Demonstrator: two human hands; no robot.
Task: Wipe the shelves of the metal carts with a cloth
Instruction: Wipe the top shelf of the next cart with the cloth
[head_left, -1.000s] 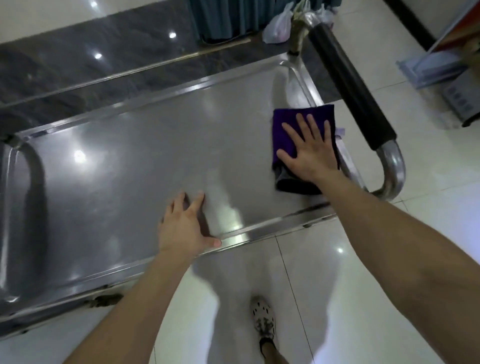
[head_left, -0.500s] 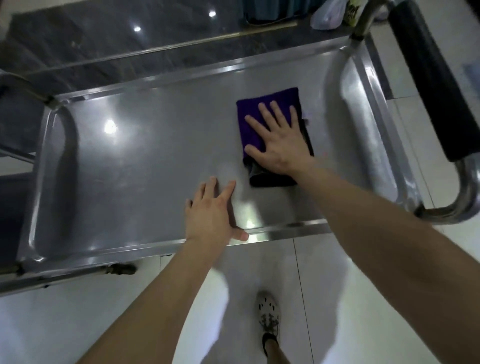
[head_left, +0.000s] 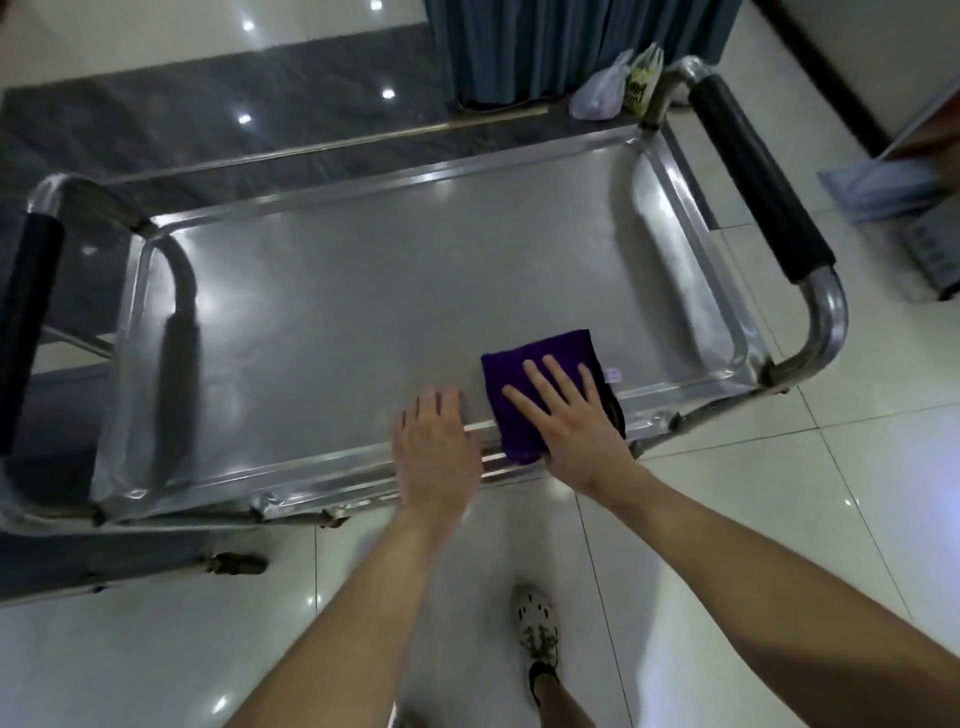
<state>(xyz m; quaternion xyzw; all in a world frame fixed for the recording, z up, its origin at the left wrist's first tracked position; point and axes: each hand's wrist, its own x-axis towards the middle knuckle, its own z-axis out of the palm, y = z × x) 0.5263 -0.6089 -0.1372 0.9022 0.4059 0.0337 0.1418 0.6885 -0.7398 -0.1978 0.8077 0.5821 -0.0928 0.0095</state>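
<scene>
The metal cart's top shelf (head_left: 363, 312) is a shiny steel tray seen from above, filling the middle of the head view. A folded purple cloth (head_left: 535, 353) lies on it at the near rim, right of centre. My right hand (head_left: 571, 421) presses flat on the cloth with fingers spread and straight. My left hand (head_left: 434, 447) rests flat on the near rim just left of the cloth, fingers straight, holding nothing. The cloth's near end overlaps the rim.
Black-padded push handles stand at the cart's right end (head_left: 758, 176) and left end (head_left: 26, 322). Beyond the cart are a blue curtain (head_left: 561, 41) and plastic bags (head_left: 618, 85). A lower shelf (head_left: 62, 561) shows at the left. My foot (head_left: 537, 629) stands on white floor tiles.
My right hand has drawn the cloth from the shelf's far right toward the near rim. My left hand stayed at the near rim. The camera view shifted, showing the whole shelf.
</scene>
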